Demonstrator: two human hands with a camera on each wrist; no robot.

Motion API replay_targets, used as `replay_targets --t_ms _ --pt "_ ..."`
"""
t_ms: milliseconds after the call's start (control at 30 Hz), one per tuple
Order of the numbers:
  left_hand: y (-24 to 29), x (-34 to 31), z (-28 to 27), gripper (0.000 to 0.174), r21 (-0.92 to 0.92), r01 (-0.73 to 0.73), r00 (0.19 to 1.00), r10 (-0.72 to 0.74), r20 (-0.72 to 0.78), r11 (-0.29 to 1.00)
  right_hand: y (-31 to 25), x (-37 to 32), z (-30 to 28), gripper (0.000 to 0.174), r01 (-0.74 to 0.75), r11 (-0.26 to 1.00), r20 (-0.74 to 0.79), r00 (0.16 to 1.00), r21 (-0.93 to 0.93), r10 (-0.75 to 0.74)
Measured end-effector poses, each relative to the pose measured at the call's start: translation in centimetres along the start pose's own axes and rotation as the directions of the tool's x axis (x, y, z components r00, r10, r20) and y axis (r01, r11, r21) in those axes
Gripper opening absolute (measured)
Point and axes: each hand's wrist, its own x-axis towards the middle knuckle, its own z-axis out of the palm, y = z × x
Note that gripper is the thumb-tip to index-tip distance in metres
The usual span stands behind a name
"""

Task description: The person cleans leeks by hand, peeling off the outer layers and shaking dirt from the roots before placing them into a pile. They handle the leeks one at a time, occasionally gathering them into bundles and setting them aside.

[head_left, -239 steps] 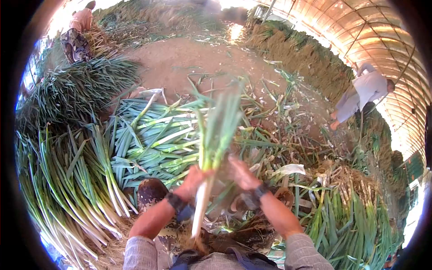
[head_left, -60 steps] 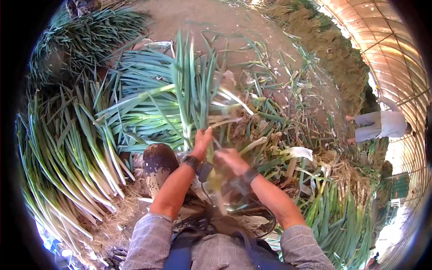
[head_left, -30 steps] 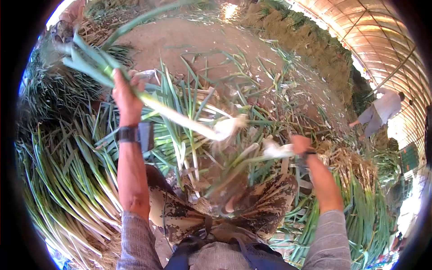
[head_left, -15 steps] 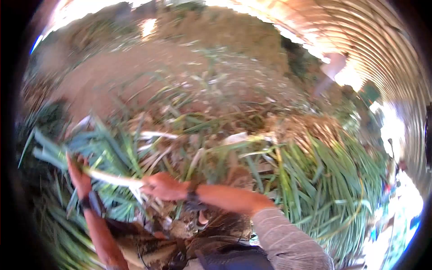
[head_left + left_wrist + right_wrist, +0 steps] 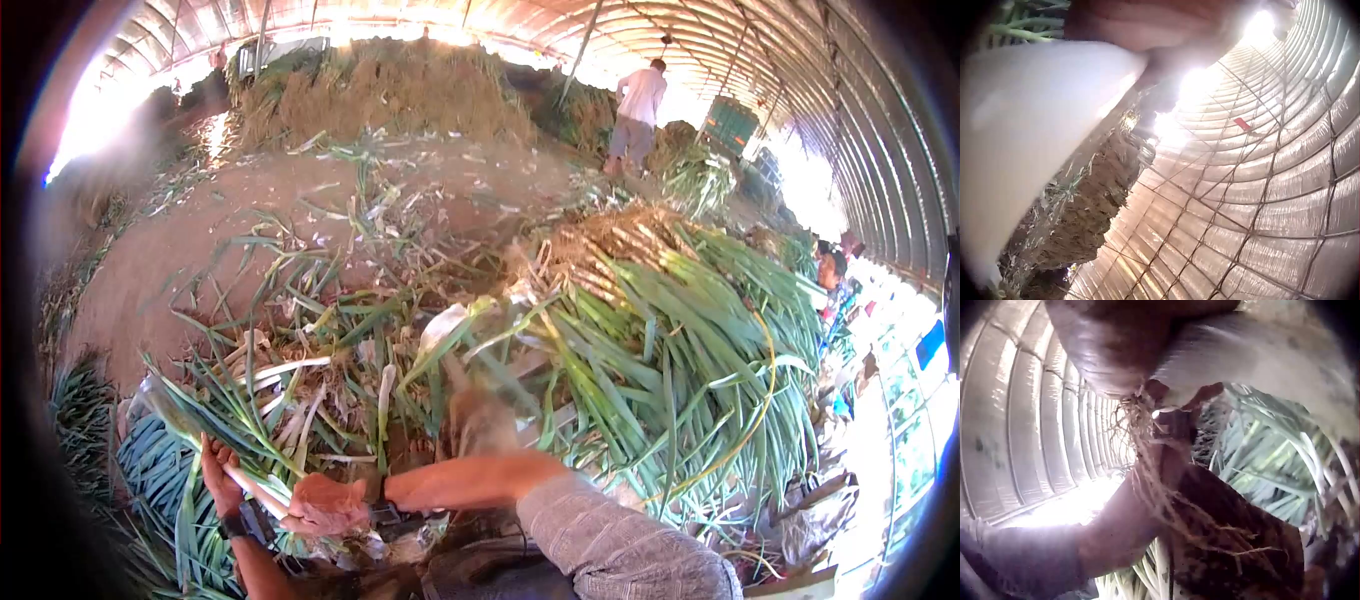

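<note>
At the lower left of the head view, my left hand [image 5: 220, 480] grips a leek [image 5: 258, 492] partway up its shaft. My right hand [image 5: 325, 503] holds the same leek lower down, near the root end. The leek's green leaves point up and left. The left wrist view shows its thick white shaft [image 5: 1035, 119] close up, below the fingers of my left hand [image 5: 1141, 25]. Stringy roots [image 5: 1154, 481] hang beneath my right hand [image 5: 1110, 347] in the right wrist view. Under and behind my left hand lies a pile of leeks [image 5: 150, 455].
A large heap of leeks [image 5: 670, 350] lies to the right, roots toward the back. Stripped leaves and peelings [image 5: 300, 400] litter the soil floor [image 5: 200, 270] in front of me. A person [image 5: 640, 105] stands at the back, and another person [image 5: 830, 270] shows at the right edge.
My right hand, earlier out to the right with pale peelings, has come left and now grips the leek with my left hand. The head view has swung right and up.
</note>
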Motion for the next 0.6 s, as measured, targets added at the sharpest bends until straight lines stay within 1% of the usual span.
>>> replay_targets --t_ms 33,67,100,133,167,200,233,267,300,333,367,400,433,467,500,567,600 --pt "0.6 1.6 -2.8 0.031 0.089 0.017 0.993 -0.027 0.116 0.996 1.1 0.0 1.4 0.052 0.116 0.840 -0.103 0.992 0.531 -0.071" --pt "0.3 1.4 -2.7 0.029 0.211 -0.130 0.990 0.140 -0.034 0.969 -1.4 -1.5 1.3 0.052 0.081 0.870 0.141 0.975 0.487 -0.170" --pt "0.9 0.8 -2.6 0.028 0.351 -0.258 0.923 0.336 -0.185 0.900 -5.9 -4.1 0.3 0.051 0.060 0.889 0.398 0.879 0.453 -0.262" --pt "2.2 1.5 -4.7 0.020 0.409 -0.296 0.878 0.414 -0.239 0.863 -8.2 -5.9 -0.9 0.045 0.496 0.829 0.611 0.749 -0.258 -0.259" --pt "4.3 2.5 -9.3 0.021 0.267 -0.385 0.921 0.389 0.039 0.884 -6.5 -7.3 -4.8 0.030 0.214 0.976 0.523 0.838 -0.048 -0.158" --pt "4.6 0.3 -7.8 0.026 0.682 -0.568 0.730 0.664 0.159 0.461 -4.1 -7.6 -9.0 0.021 -0.108 0.973 0.474 0.880 0.202 -0.001" --pt "5.2 -0.7 -7.1 0.013 0.794 -0.553 0.654 0.722 0.226 0.252 -10.4 -4.8 -15.3 0.015 0.524 0.819 0.309 0.838 -0.233 -0.449" --pt "5.1 -3.8 -0.5 0.020 0.414 -0.458 0.749 0.592 -0.297 0.787 -8.4 -4.3 -18.8 0.023 0.190 0.736 0.294 0.956 -0.650 0.013" --pt "6.0 -5.6 0.8 0.016 0.268 -0.422 0.827 0.489 -0.278 0.866 -5.3 -4.1 -21.4 0.039 -0.102 0.349 0.058 0.906 -0.932 0.419" --pt "5.7 -6.5 2.4 0.022 0.301 -0.435 0.793 0.520 -0.318 0.848 -2.0 -3.9 -24.4 0.047 -0.243 0.202 -0.089 0.819 -0.949 0.566" --pt "5.4 -7.2 3.6 0.027 0.324 -0.444 0.763 0.542 -0.353 0.835 1.7 -5.4 -24.6 0.037 -0.264 0.376 -0.206 0.961 -0.888 0.187" --pt "5.2 -8.4 4.5 0.030 0.332 -0.445 0.768 0.545 -0.335 0.832 4.0 -4.7 -23.8 0.039 -0.442 0.528 -0.347 0.897 -0.725 0.275" --pt "5.1 -9.5 5.1 0.033 0.340 -0.437 0.780 0.539 -0.319 0.833 5.6 -3.7 -22.1 0.039 -0.426 0.542 -0.316 0.904 -0.724 0.289" --pt "5.1 -10.2 5.4 0.032 0.296 -0.388 0.809 0.476 -0.345 0.873 6.9 -2.2 -19.8 0.039 -0.484 0.678 -0.218 0.870 -0.554 0.443" --pt "4.8 -11.2 5.7 0.031 0.333 -0.364 0.838 0.462 -0.290 0.870 8.4 -0.6 -17.6 0.039 -0.551 0.753 -0.081 0.822 -0.358 0.563" --pt "4.7 -12.3 5.7 0.029 0.379 -0.341 0.823 0.468 -0.323 0.860 13.1 0.6 -12.0 0.036 -0.628 0.750 0.016 0.765 -0.208 0.644" --pt "4.9 -12.6 6.0 0.030 0.375 -0.321 0.821 0.453 -0.348 0.870 15.6 1.0 -8.9 0.033 -0.562 0.785 0.025 0.809 -0.258 0.587"
